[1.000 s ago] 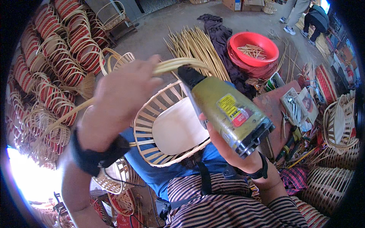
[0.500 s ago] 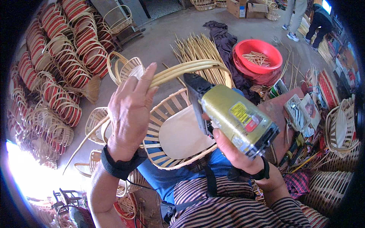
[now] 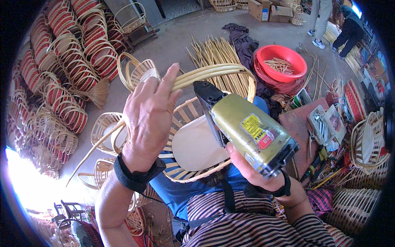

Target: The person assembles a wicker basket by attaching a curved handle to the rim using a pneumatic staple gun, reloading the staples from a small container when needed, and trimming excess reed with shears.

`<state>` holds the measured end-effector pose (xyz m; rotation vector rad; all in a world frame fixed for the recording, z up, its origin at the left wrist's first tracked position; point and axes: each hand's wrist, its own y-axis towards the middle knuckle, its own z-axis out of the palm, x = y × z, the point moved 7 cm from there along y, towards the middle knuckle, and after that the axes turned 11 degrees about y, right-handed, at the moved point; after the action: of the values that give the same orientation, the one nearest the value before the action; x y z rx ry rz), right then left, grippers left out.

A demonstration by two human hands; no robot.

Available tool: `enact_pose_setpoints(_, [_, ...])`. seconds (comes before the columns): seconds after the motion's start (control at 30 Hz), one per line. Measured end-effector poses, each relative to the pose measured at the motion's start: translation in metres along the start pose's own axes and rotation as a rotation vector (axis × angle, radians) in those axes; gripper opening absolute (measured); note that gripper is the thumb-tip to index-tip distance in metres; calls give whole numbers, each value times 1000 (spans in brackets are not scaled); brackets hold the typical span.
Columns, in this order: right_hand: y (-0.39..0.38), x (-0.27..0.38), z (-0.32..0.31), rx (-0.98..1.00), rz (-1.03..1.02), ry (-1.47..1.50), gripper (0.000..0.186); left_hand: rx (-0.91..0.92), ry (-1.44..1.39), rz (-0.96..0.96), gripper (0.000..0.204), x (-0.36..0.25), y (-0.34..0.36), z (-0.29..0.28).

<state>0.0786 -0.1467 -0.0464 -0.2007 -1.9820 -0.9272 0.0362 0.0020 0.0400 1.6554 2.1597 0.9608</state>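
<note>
On my lap rests an oval woven basket [image 3: 198, 144] of pale wood strips with a flat, light base. Its arched handle [image 3: 214, 71], made of several bent cane strips, passes over it. My left hand [image 3: 148, 107] grips the handle's left side, index finger stretched along it; the palm side is hidden. A loose cane end [image 3: 92, 149] sticks out below that hand. My right hand [image 3: 251, 171] is wrapped round a gold-and-black nail gun [image 3: 242, 119], its black nose pointing up and left beneath the handle. Most of its grip is hidden, and the nose appears apart from the cane.
Stacks of red-and-tan baskets [image 3: 61, 61] fill the left. Ahead lie a bundle of cane sticks [image 3: 220, 57], dark cloth [image 3: 242, 39] and a red basin [image 3: 284, 61] holding short sticks. At right are a tool-strewn board [image 3: 300, 123] and more baskets [image 3: 367, 142]. Two people stand far right.
My left hand has shifted slightly right and up along with the handle. The nail gun has moved a little left and down in my right hand. The view has shifted slightly.
</note>
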Motion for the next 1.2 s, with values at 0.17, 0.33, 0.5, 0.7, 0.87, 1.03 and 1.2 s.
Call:
enact_pose_setpoints(0.17, [-4,-1,-3,11,-7,-43,31,-8,12,6,40,-4,2,2])
enact_pose_setpoints(0.33, [-6,-1,0,0,-51,-73,29,-3,35,9,39,-6,3,2])
enact_pose_setpoints(0.5, [1,-1,0,-50,-135,-113,27,66,72,92,46,-4,3,-7])
enact_pose_setpoints(0.7, [8,-7,-6,-7,4,-28,25,307,-71,-136,49,65,-46,-7])
enact_pose_setpoints(0.87, [5,-9,-8,35,75,1,30,135,5,-90,50,44,-38,3])
enact_pose_setpoints(1.03, [-2,-8,9,107,51,-161,33,27,25,-36,51,21,-29,8])
enact_pose_setpoints(1.2, [-8,-23,19,125,374,217,31,20,-29,-37,47,12,-26,12])
